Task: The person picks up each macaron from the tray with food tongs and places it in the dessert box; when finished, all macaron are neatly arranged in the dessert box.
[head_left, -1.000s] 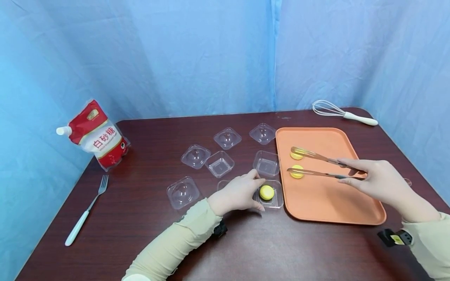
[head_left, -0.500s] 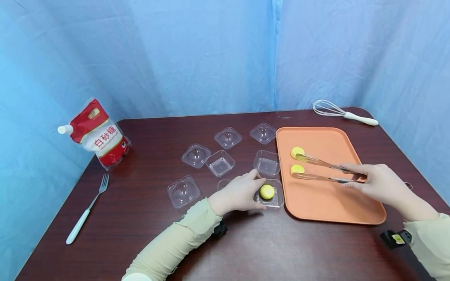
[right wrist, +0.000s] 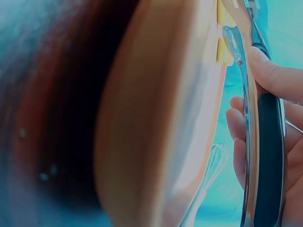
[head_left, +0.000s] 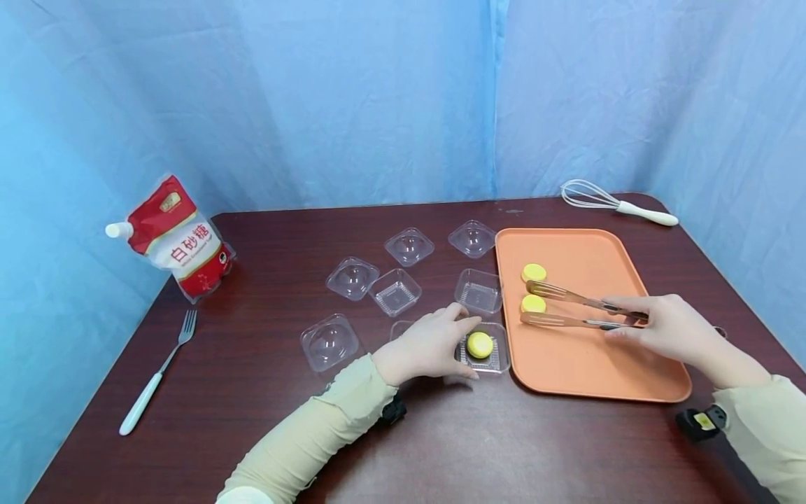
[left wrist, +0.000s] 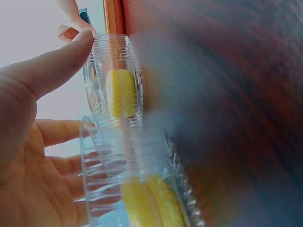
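My left hand (head_left: pixel 428 346) holds a clear plastic box (head_left: pixel 499 358) by its sides, thumb and fingers spread across it. A yellow macaron (head_left: pixel 480 345) sits inside. In the left wrist view, a second box with another yellow macaron (left wrist: pixel 151 203) is closer to the camera; from the head, my hand mostly covers that box (head_left: pixel 398 327). Over the orange tray (head_left: pixel 604 364), my right hand (head_left: pixel 670 329) grips metal tongs (head_left: pixel 569 320). Their tips stand apart on either side of the nearer yellow macaron (head_left: pixel 533 303). Just beyond the upper tip lies the farther macaron (head_left: pixel 534 272).
Behind my left hand are more clear boxes (head_left: pixel 394 292) and several domed lids (head_left: pixel 352 278). At the left stand a red sugar pouch (head_left: pixel 185 241) and a fork (head_left: pixel 157 374). A white whisk (head_left: pixel 620 204) lies behind the tray. Blue curtains (head_left: pixel 352 105) surround the table.
The tongs have come toward me: their upper arm has moved off the farther macaron, and the tips now flank the nearer one. My left hand stays at the box.
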